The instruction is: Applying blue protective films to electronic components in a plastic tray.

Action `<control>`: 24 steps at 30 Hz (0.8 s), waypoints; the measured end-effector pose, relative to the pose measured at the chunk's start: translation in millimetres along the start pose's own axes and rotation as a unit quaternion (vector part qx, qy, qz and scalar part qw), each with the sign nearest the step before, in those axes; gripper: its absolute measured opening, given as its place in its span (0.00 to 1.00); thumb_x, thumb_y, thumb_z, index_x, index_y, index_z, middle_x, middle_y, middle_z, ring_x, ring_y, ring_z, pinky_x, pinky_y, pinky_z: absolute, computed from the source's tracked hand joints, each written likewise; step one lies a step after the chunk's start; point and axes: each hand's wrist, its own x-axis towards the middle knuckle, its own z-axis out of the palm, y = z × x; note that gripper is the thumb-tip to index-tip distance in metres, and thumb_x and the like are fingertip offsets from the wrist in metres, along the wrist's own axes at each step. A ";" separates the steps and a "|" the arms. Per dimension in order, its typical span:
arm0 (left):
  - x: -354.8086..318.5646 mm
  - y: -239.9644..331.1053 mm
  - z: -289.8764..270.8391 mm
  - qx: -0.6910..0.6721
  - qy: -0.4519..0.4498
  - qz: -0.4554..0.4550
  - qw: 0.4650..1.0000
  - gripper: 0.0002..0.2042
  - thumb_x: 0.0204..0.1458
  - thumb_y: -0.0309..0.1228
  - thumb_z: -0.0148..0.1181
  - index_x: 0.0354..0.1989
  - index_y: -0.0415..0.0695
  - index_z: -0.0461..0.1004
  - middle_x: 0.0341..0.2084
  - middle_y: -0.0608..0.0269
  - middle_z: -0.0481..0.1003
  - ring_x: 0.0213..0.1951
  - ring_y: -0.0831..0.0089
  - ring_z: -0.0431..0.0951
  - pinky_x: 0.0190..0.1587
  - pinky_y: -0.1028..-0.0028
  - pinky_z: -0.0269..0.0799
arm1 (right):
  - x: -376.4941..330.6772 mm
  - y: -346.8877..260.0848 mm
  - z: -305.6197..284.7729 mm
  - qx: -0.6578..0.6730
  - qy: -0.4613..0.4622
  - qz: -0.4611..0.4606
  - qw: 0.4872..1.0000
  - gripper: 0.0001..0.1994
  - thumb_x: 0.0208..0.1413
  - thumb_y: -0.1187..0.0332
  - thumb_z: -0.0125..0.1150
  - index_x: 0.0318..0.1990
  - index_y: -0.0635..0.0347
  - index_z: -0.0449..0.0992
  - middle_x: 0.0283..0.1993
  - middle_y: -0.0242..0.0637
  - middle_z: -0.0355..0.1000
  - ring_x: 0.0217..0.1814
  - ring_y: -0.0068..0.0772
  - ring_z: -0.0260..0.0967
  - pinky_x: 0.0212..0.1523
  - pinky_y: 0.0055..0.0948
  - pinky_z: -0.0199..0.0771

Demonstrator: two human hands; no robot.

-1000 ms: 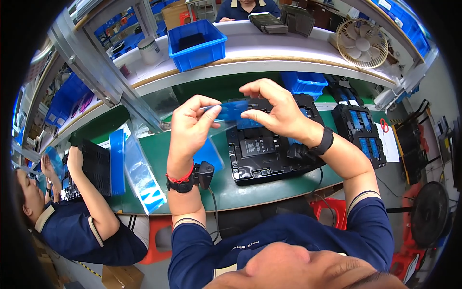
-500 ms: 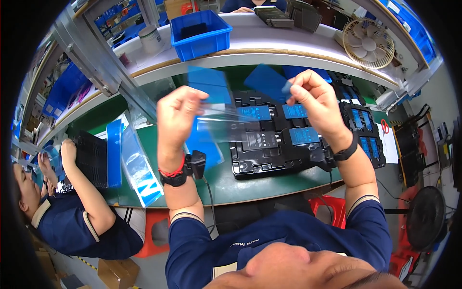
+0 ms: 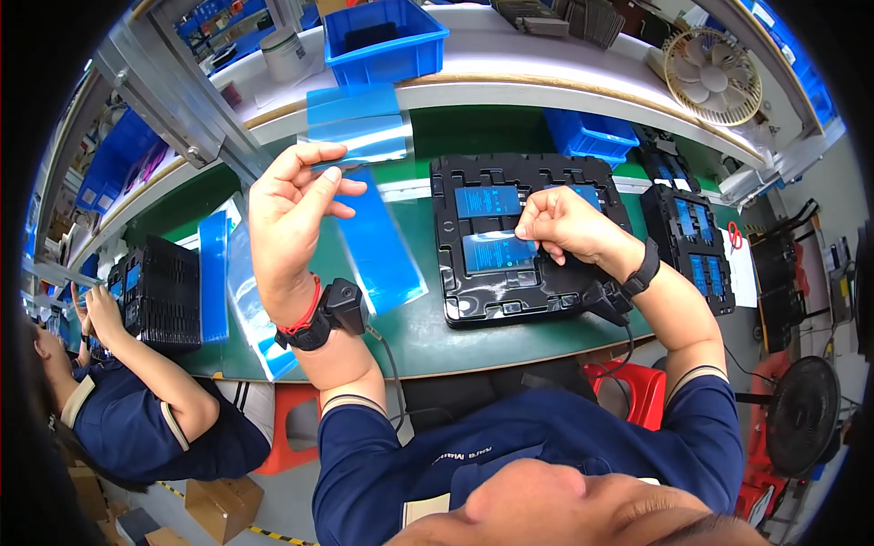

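Between the thumb and index finger of my left hand [image 3: 305, 196] is the lower edge of a clear sheet with blue film pieces [image 3: 355, 105], held up above the bench. My right hand [image 3: 574, 227] reaches over a black plastic tray [image 3: 469, 305], fingers pinched at the right end of a blue film piece [image 3: 498, 252]. That film lies over the lower-left flat battery in the tray. Just above it sits another blue-covered battery [image 3: 487, 200]. A further blue one [image 3: 585, 195] shows partly behind my right hand, which hides the tray's lower-right pocket.
A strip of blue film [image 3: 387, 255] lies on the green bench [image 3: 437, 350], left of the tray. More trays with batteries [image 3: 696, 241] and red-handled scissors [image 3: 734, 235] are at right. Blue bins [image 3: 387, 55] and a fan [image 3: 713, 77] stand beyond. A co-worker [image 3: 150, 409] sits at left.
My right hand has come down and left with the blue film piece, which now covers the formerly dark lower-left battery. My left hand has shifted left with the clear sheet.
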 end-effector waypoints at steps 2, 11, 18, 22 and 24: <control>0.1 0.5 1.5 0.002 -0.002 0.001 1.000 0.10 0.54 0.21 0.52 0.43 0.33 0.71 0.33 0.57 0.76 0.33 0.73 0.80 0.27 0.81 0.74 | 0.0 -0.5 0.3 -0.014 0.003 0.003 1.000 0.05 0.49 0.76 0.61 0.27 0.67 0.71 0.19 0.36 0.68 0.11 0.15 0.59 0.09 0.17 0.60; 1.2 -1.4 5.4 0.009 -0.012 -0.008 1.000 0.10 0.53 0.22 0.53 0.43 0.35 0.72 0.34 0.56 0.76 0.33 0.71 0.80 0.28 0.80 0.74 | -1.6 -0.2 2.1 -0.041 0.009 0.002 0.999 0.05 0.49 0.75 0.61 0.27 0.66 0.71 0.19 0.36 0.68 0.11 0.15 0.58 0.09 0.16 0.60; 1.9 -2.1 8.2 0.005 -0.012 -0.014 1.000 0.10 0.53 0.20 0.52 0.44 0.34 0.71 0.32 0.57 0.76 0.32 0.75 0.79 0.28 0.81 0.73 | -2.6 -1.3 4.1 -0.046 0.013 0.002 0.999 0.06 0.49 0.74 0.61 0.27 0.65 0.71 0.18 0.32 0.68 0.10 0.13 0.58 0.09 0.16 0.57; 2.3 -3.4 8.1 0.009 -0.015 -0.014 1.000 0.10 0.53 0.20 0.52 0.44 0.34 0.71 0.32 0.57 0.76 0.32 0.74 0.79 0.28 0.81 0.73 | -3.4 -3.6 7.6 -0.084 0.026 0.006 0.996 0.05 0.49 0.74 0.61 0.26 0.65 0.71 0.19 0.34 0.68 0.11 0.15 0.58 0.09 0.17 0.58; 2.0 -1.5 9.4 0.012 -0.012 -0.019 1.000 0.10 0.53 0.21 0.52 0.44 0.34 0.71 0.32 0.57 0.76 0.32 0.74 0.79 0.28 0.81 0.73 | -3.2 -2.9 9.8 -0.100 0.034 0.008 0.994 0.05 0.48 0.74 0.61 0.26 0.65 0.71 0.19 0.36 0.69 0.11 0.16 0.60 0.09 0.18 0.60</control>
